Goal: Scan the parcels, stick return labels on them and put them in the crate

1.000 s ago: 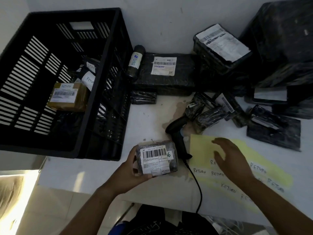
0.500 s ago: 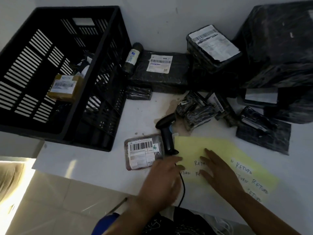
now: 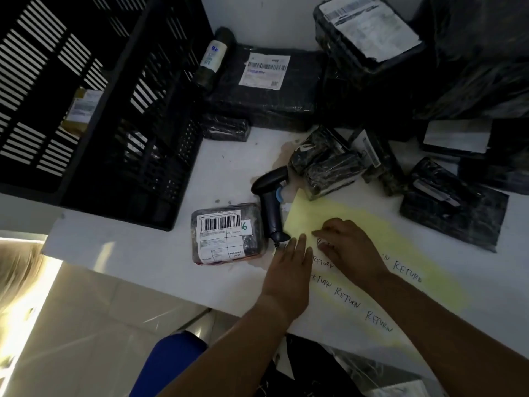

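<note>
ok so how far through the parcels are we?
Done: at least one brown parcel sits in the crate. In hand: small parcel lies beside the scanner, no return label showing; left hand flat on the label sheet, right hand fingering a RETURN sticker. Left: a pile of black parcels on the table.

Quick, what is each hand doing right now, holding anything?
Left hand: open, flat on the yellow sheet.
Right hand: fingers at a label, hold cannot be told.
</note>
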